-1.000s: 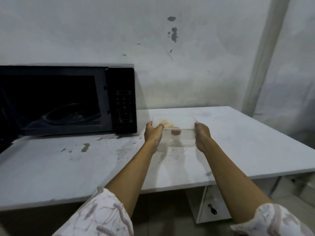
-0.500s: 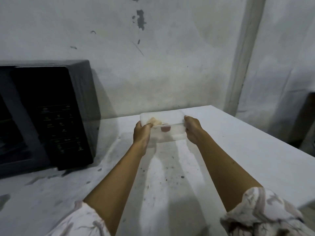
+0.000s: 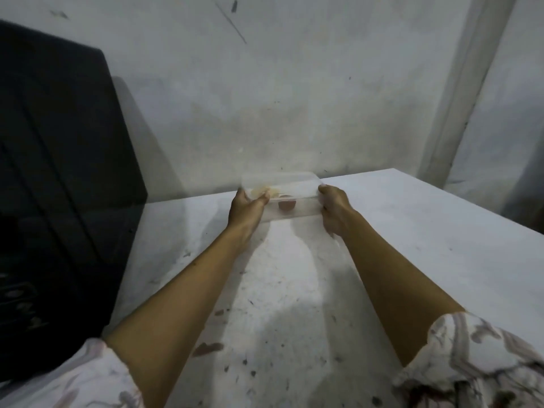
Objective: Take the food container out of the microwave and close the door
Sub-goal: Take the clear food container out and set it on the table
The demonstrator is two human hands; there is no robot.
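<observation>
both hands grip a clear food container by its short ends: left hand closed on the left end, right hand closed on the right. the container sits at the far side of the white table, near the wall; whether it touches the surface is unclear. blurred contents: pale and reddish pieces. the black microwave is cut off at left, its door out of view.
</observation>
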